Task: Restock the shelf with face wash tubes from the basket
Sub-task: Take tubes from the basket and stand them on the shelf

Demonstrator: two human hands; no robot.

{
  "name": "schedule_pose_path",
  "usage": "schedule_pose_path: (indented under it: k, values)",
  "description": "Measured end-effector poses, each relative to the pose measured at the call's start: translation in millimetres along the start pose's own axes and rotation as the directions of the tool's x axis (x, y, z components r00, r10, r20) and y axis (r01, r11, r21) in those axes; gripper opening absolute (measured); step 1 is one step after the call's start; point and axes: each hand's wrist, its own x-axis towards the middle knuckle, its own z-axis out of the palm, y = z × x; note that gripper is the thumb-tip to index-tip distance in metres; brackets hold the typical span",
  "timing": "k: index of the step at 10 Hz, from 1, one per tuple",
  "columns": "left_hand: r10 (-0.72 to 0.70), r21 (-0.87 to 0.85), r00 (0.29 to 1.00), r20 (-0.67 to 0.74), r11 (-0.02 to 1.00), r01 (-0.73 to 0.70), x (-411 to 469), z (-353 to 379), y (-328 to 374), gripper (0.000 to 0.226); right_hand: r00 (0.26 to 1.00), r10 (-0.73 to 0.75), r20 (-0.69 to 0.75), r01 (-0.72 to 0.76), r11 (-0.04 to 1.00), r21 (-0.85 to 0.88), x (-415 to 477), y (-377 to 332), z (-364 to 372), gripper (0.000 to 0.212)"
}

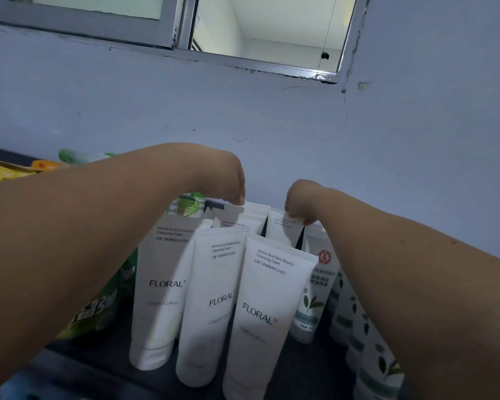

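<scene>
1. Three white FLORAL tubes [211, 298] are counted in the front row. They are stood cap-down on the dark shelf [98, 359], packed side by side and touching.
2. Two more white tubes are picked out behind them: a rear left tube [233, 219] at 12 o'clock of the row and a rear right tube [283, 230] at 1 o'clock. Anything deeper is too hidden to be counted.
3. At 3 o'clock, at least three tea-leaf tubes [312, 298] are seen. The full number cannot be told, as the right forearm covers part of them.
4. One green pouch [98, 307] is noted at 9 o'clock, partly covered by the left forearm.
5. The left hand [228, 183] is bent down sharply at the wrist. The crimped top of the rear left tube is pinched by its fingertips.
6. The right hand [299, 202] is likewise dropped at the wrist with its fingers curled. The top edge of the rear right tube is gripped.
7. One window [266, 30] is seen at 12 o'clock, set in the pale wall [387, 168].
</scene>
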Motion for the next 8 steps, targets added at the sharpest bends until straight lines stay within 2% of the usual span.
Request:
schedule_pose_path:
  k: [2, 3, 4, 6, 8]
  values:
    - [-0.029, -0.051, 0.998, -0.056, 0.998, 0.027, -8, 0, 1, 0.035, 0.964, -0.266, -0.007, 0.251, 0.918, -0.308, -37, -8, -20, 0.022]
    - [-0.065, -0.091, 0.992, -0.109, 0.994, 0.055, -21, -2, 4, 0.047, 0.912, -0.409, -0.044, 0.376, 0.873, -0.311, -60, -7, -31, 0.046]
    - [-0.073, -0.089, 0.973, -0.218, 0.995, 0.055, -41, -6, 10, 0.057, 0.874, -0.478, -0.088, 0.445, 0.86, -0.251, -83, 0, -37, 0.058]
    - [-0.068, -0.053, 0.904, -0.422, 0.997, 0.05, -116, -14, 27, 0.066, 0.764, -0.622, -0.173, 0.567, 0.775, -0.28, -154, 21, -65, 0.063]
    - [-0.123, 0.018, 0.849, -0.514, 0.988, 0.154, -204, -2, 47, 0.068, 0.599, -0.78, -0.18, 0.754, 0.625, -0.2, -243, 42, -74, 0.061]
